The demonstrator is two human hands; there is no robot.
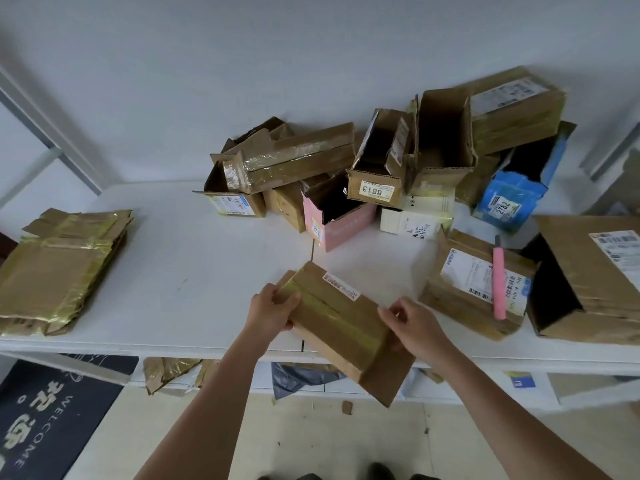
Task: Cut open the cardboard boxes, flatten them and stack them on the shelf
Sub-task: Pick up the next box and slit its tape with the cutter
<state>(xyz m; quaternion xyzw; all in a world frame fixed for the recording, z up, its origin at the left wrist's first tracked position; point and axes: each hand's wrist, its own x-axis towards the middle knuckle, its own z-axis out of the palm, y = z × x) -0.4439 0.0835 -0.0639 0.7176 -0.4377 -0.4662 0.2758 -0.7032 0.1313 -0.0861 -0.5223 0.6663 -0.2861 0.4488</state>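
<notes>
A flattened brown cardboard box (341,322) with yellowish tape lies tilted over the front edge of the white table (194,271). My left hand (273,308) grips its upper left end. My right hand (412,322) pinches its right edge, fingers curled. A stack of flattened boxes (55,271) lies at the table's left end. A pink box cutter (498,282) rests on a labelled brown box (474,289) to the right of my hands.
A heap of opened boxes (381,168) fills the back of the table, among them a pink one (341,223), a blue one (509,199) and a white one (415,220). A large open box (588,282) sits far right. Below are a lower shelf, cardboard scraps and a dark welcome mat (45,414).
</notes>
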